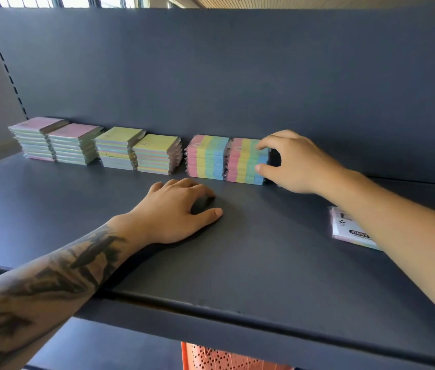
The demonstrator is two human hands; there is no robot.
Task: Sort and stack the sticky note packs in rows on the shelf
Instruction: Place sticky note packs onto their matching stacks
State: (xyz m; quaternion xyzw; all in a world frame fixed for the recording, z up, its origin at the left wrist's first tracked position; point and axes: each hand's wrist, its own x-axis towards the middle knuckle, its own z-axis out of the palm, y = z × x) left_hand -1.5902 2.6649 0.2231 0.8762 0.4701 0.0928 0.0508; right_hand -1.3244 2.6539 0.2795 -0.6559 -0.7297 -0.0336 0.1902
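Several stacks of sticky note packs line the back of the dark shelf (237, 257). Two pink-topped stacks (59, 141) stand at the left, two yellow-green stacks (141, 153) in the middle, and two striped pink-yellow-green-blue stacks (208, 158) to the right. My right hand (296, 162) grips the right end of the rightmost striped stack (245, 161), fingers on top and thumb low on its front. On the shelf in front of the striped stacks rests my left hand (176, 209), fingers loosely curled and holding nothing. A loose pack (349, 229) lies at the right, partly hidden by my right forearm.
The shelf's back panel (237, 76) rises right behind the stacks. A slotted upright (3, 62) runs along the left side. Below the shelf's front lip (211, 313) an orange perforated object (224, 359) shows.
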